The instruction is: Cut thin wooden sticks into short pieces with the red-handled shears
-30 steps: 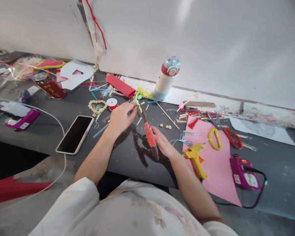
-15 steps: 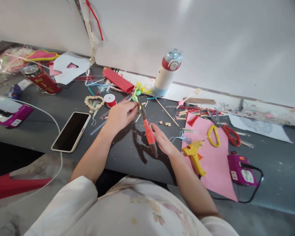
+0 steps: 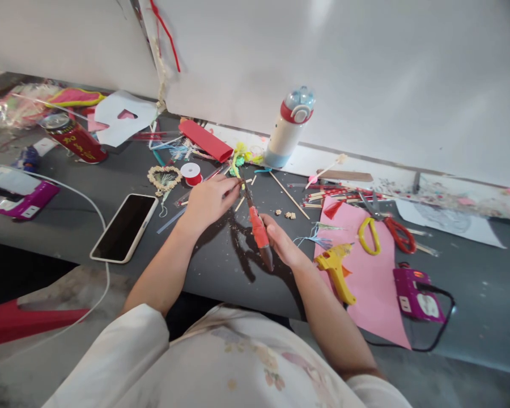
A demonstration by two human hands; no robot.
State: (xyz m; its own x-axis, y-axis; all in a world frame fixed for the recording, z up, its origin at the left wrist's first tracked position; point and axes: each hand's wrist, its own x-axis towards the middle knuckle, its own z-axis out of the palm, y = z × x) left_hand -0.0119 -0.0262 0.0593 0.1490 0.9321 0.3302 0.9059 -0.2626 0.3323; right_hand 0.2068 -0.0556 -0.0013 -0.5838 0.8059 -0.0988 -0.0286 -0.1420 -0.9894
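My right hand (image 3: pixel 283 241) is wrapped round the orange-red handle of pliers (image 3: pixel 258 226), whose dark jaws point away from me. At the jaws' tip my left hand (image 3: pixel 210 201) is closed in a pinch. Whatever sits between its fingertips is too small to make out. Short wooden stick pieces (image 3: pixel 240 204) and crumbs lie on the table beneath the jaws. Just beyond the left fingertips is a green and yellow bundle (image 3: pixel 238 161). Several small wooden bits (image 3: pixel 289 215) lie to the right, near a long thin stick (image 3: pixel 289 194).
Left of my arms are a phone (image 3: pixel 124 228), a red ribbon spool (image 3: pixel 191 174), a beaded heart (image 3: pixel 164 178) and a can (image 3: pixel 74 139). A bottle (image 3: pixel 289 127) stands behind. Rightward, a yellow glue gun (image 3: pixel 336 271) and scissors (image 3: pixel 369 235) rest on pink paper (image 3: pixel 376 294).
Hands and pliers stay almost in the same place, with the pliers shifted very slightly. The view itself has moved a little.
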